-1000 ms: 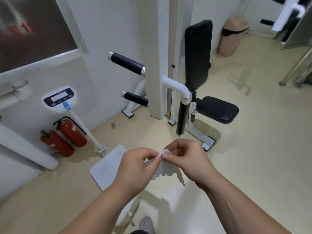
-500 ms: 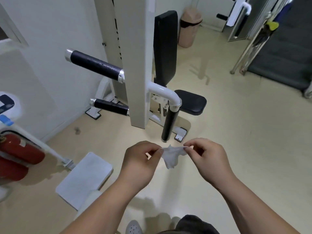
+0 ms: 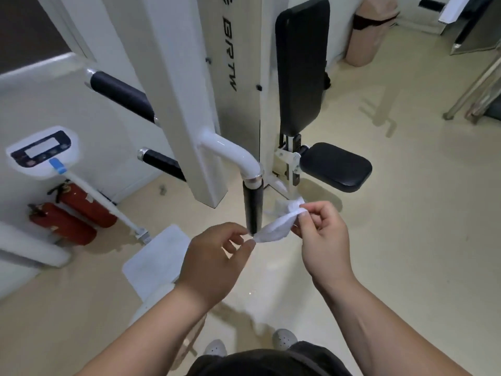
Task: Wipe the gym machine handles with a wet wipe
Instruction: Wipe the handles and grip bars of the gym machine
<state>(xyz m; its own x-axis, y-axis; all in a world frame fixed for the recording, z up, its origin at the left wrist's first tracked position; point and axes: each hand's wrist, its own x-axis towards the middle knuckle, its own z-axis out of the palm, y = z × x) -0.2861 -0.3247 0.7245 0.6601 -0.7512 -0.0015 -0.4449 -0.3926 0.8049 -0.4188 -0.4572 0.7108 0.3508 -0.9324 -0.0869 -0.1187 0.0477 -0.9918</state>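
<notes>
A white wet wipe [image 3: 273, 230] is stretched between both hands. My left hand [image 3: 217, 256] pinches its lower left corner; my right hand [image 3: 322, 234] pinches its upper right end. The wipe sits just right of the lower tip of a black vertical handle [image 3: 252, 207], which hangs from a curved white tube [image 3: 233, 156] on the white gym machine [image 3: 176, 77]. Two more black handles stick out to the left: an upper one [image 3: 122, 96] and a lower one [image 3: 162, 164].
The machine's black back pad [image 3: 301, 63] and seat [image 3: 336, 165] stand to the right. A white standing scale [image 3: 154, 259] with display [image 3: 40, 149] and two red fire extinguishers [image 3: 70, 215] lie left. A bin [image 3: 368, 31] is far back. My shoes [image 3: 283, 339] show below.
The view has moved closer to the machine. Both hands rose with the wipe, which is pulled out longer and now sits beside the vertical handle's tip.
</notes>
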